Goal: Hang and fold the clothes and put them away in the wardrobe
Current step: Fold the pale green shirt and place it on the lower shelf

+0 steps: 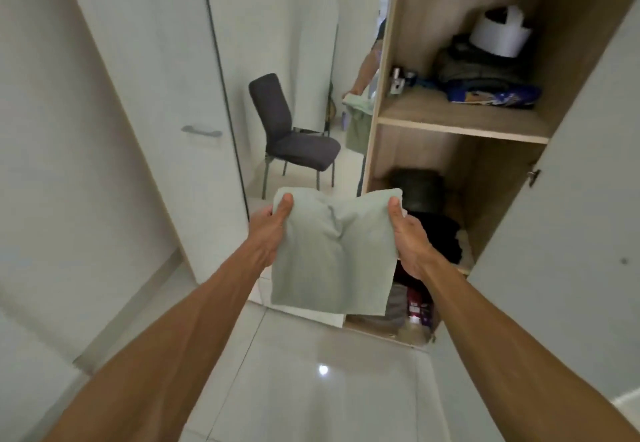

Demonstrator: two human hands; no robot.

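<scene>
My left hand (273,230) pinches the left edge of the folded pale green cloth (332,251) and my right hand (407,234) pinches its right edge. Each thumb lies on top near a far corner, and the other fingers are hidden under the fabric. The cloth hangs in the air between my hands, its near edge drooping above the tiled floor (311,372). It is just in front of the open wardrobe (415,26), level with the lower compartment, where dark clothes (440,234) lie. Above them, the shelf (460,128) carries more folded clothes and a blue packet (495,95). A dark chair (294,144) stands beyond, to the left.
</scene>
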